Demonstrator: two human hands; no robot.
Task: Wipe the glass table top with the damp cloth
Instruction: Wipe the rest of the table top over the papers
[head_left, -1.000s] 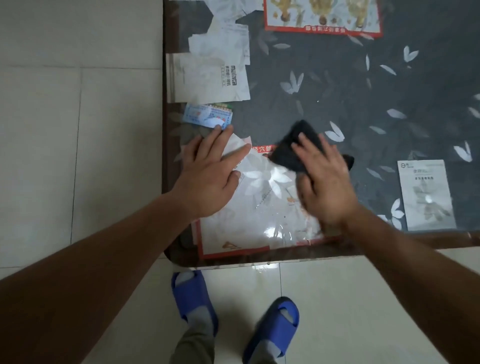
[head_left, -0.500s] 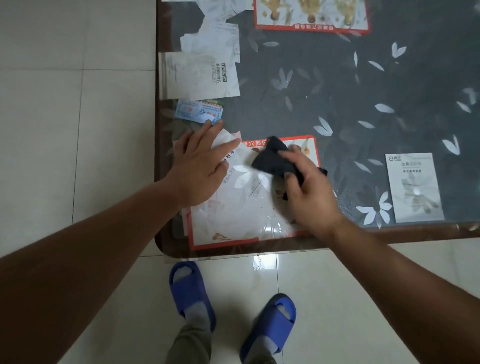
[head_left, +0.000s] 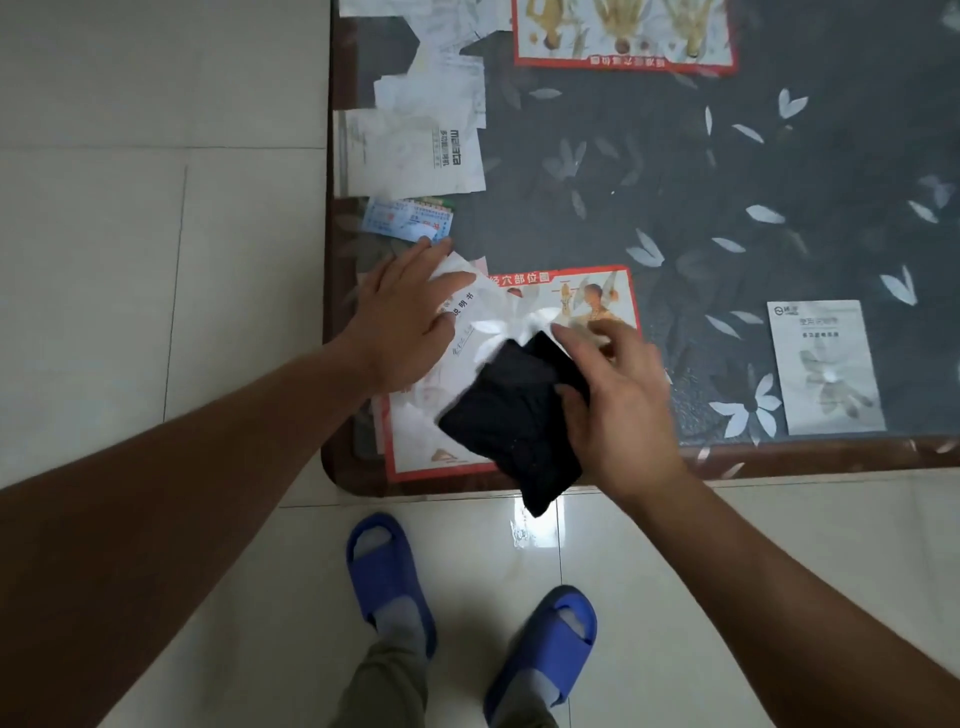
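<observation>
While your left hand (head_left: 402, 325) lies flat and spread on the glass table (head_left: 675, 171), your right hand (head_left: 618, 400) pinches the black cloth (head_left: 511, 415) lifted over the near corner, so press it down flat to wipe.

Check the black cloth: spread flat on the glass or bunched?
Bunched. The black cloth is gripped in the right hand, folded into a lump, its lower corner hanging past the table edge.

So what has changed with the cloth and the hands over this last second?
The right hand dragged the dark cloth toward the table's near edge, shifting from a flat press to a pinch; a corner now hangs past the edge. The left hand stayed flat on the glass table top.
</observation>
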